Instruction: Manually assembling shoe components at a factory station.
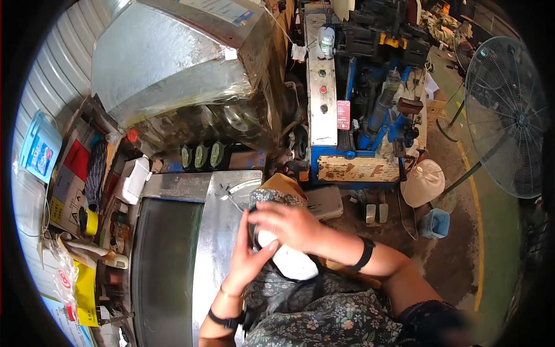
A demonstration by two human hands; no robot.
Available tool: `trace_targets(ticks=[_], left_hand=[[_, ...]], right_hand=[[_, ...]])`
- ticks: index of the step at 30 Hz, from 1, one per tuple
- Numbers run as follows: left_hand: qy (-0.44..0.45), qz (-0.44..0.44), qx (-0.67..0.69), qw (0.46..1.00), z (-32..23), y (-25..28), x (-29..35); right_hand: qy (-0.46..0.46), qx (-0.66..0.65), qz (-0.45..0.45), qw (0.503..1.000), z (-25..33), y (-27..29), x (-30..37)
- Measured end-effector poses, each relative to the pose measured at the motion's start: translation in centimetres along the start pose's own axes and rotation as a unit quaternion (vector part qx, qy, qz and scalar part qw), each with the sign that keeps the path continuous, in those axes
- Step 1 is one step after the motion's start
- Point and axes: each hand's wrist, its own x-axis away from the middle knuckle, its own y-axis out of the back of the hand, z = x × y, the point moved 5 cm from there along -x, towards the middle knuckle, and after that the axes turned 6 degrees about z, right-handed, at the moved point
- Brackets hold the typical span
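Close in front of my body is a shoe, its white underside turned up and its edge dark. My left hand holds it from the left, thumb laid across the white part. Over its upper end curls my right hand, fingers bent toward the left fingertips. The hands hide that end of the shoe. Beneath lies my floral apron. Left of my hands runs a bare metal ledge, with a thin metal piece on it that I cannot make out well.
A dark conveyor belt runs left of the ledge, below a metal hood. Ahead right stands a blue machine with buttons and foot pedals. A large fan, a white jug and a blue bucket stand right.
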Motion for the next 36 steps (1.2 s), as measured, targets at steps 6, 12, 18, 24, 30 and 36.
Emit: trace_targets(ticks=[6,12,18,24,30,36], left_hand=[[-0.008,0.022,0.045,0.999,-0.1,-1.3,-1.9],[0.028,-0.029,0.082,0.996,1.3,-0.9,-1.5],[0.153,-0.056,0.455,0.876,4.7,0.7,-4.2],[0.184,-0.12,0.42,0.881,6.0,-0.3,-4.2],[-0.112,-0.118,-0.107,0.981,0.7,-0.8,-2.6],[0.063,-0.051,0.051,0.995,4.5,1.9,-4.6]], right_hand=[[0.085,0.093,-0.048,0.991,-0.5,1.5,-0.3],[0.056,0.019,0.116,0.992,-2.2,0.1,-2.3],[0.11,-0.024,0.014,0.994,0.2,0.4,-2.0],[0.079,-0.05,0.061,0.994,0.0,1.5,-1.7],[-0.123,-0.224,0.014,0.967,-2.5,-0.4,1.9],[-0.291,-0.201,-0.016,0.935,-5.8,-2.7,7.7]])
